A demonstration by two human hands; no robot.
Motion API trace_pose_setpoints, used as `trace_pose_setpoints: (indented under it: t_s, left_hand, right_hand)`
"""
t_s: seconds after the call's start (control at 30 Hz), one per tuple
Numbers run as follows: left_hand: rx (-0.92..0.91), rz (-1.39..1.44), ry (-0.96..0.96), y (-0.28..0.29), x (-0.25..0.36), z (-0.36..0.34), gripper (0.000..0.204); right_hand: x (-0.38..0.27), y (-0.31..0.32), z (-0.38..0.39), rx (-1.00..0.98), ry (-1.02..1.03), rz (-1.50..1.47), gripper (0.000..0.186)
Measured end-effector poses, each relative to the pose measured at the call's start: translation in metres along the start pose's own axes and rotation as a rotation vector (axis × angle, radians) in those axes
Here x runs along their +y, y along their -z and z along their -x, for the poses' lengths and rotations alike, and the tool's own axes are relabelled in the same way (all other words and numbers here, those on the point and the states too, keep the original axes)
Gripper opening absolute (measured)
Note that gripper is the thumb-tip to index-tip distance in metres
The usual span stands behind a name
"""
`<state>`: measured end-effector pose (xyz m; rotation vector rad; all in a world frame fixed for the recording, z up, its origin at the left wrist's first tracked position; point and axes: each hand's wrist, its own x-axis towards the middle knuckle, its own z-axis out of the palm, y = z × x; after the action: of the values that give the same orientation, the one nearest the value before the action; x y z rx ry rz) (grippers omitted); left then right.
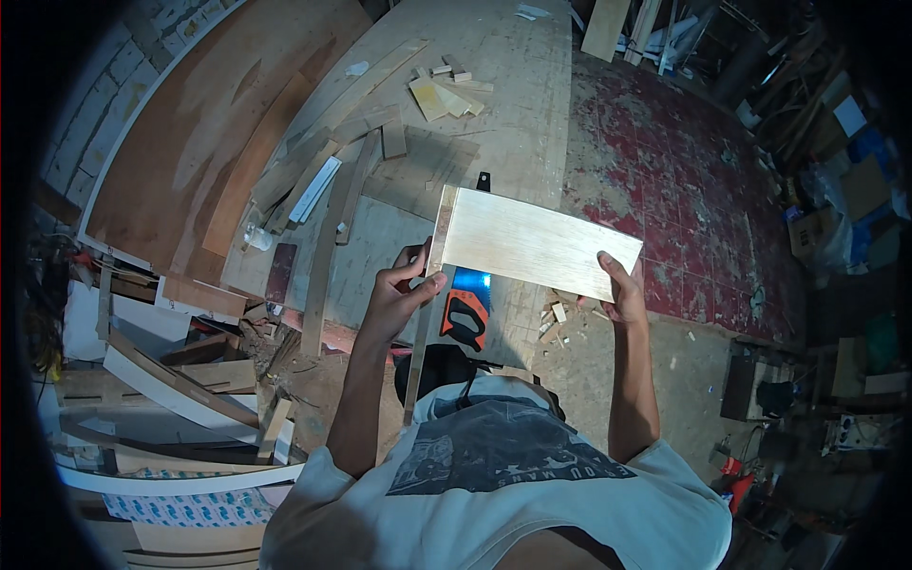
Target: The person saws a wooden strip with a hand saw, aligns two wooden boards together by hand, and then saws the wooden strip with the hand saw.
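A pale rectangular board (532, 237) is held level in front of me, with a long narrow wooden strip (424, 332) against its left end, running down toward my body. My left hand (404, 290) grips the strip at that end, thumb on top. My right hand (619, 294) holds the board's right end, thumb pressed on its face. Under the board lies a handsaw (465, 318) with an orange and black handle and a blue blade, partly hidden by the board.
A wooden work surface (513, 104) carries offcuts (442, 95) and strips (313, 190). A large brown sheet (180, 123) is at left, with scrap wood (180, 380) piled below. A worn red tiled floor (693, 190) lies to the right, with clutter (845, 209) along the far edge.
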<state>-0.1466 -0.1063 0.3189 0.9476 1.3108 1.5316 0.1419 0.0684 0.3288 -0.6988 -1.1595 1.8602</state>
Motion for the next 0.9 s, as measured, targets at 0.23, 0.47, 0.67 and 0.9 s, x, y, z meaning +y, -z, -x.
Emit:
trace_pose_setpoints:
  t_s: [0.23,0.47,0.67,0.9]
  left_hand:
    - [-0.029,-0.016,0.002,0.003,-0.003,0.0,0.049]
    - [-0.03,0.037,0.077,0.007,-0.007,-0.001,0.045]
    - [-0.022,0.045,0.048,0.01,-0.009,-0.003,0.042]
    - [-0.025,0.057,0.073,0.019,-0.01,-0.005,0.04]
  right_hand:
    - [0.002,-0.003,0.001,0.012,0.01,0.002,0.062]
    - [0.003,-0.003,-0.001,0.01,-0.024,0.019,0.059]
    - [0.003,-0.02,0.0,0.09,0.026,0.095,0.056]
    - [0.01,-0.013,-0.006,0.035,0.0,0.02,0.06]
